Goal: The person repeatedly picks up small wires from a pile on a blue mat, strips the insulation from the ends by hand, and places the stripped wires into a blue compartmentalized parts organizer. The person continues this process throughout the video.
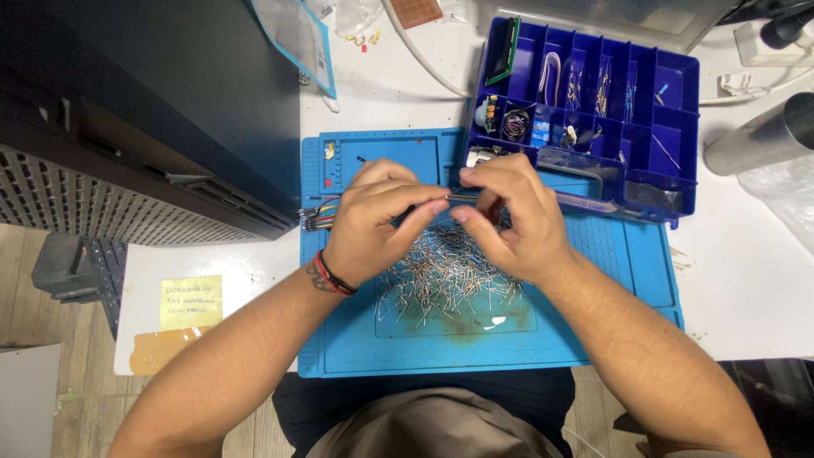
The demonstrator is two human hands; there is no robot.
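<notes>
Both hands meet over the far half of a blue work mat (356, 348) on a white table (746, 288). The left hand (373, 216) has its fingers curled, thumb and forefinger pressed together on one end of a thin metal pin (462, 198); the right hand (509, 212) pinches the other end between its thumb and forefinger, the rest of its fingers bent over. The pin lies level between the two hands, just above a loose heap of metal pins (445, 276) spread across the middle of the mat. A red and black band (332, 273) sits on the left wrist. At the mat's left edge, just beside the left hand, lies a bundle of coloured wires (318, 216). Far right of the hands stands a dark blue compartment box (674, 102) holding small parts, its near edge resting on the mat. Near left on the table, a square yellow sticky note (191, 303) with handwriting lies flat above a patch of brown tape (161, 348). At the far edge, a clear plastic bag with a light blue border (297, 38) leans by a large black case (170, 110), and another clear bag (356, 17) holds small pieces. A metal cylinder (763, 136) lies at the far right.
</notes>
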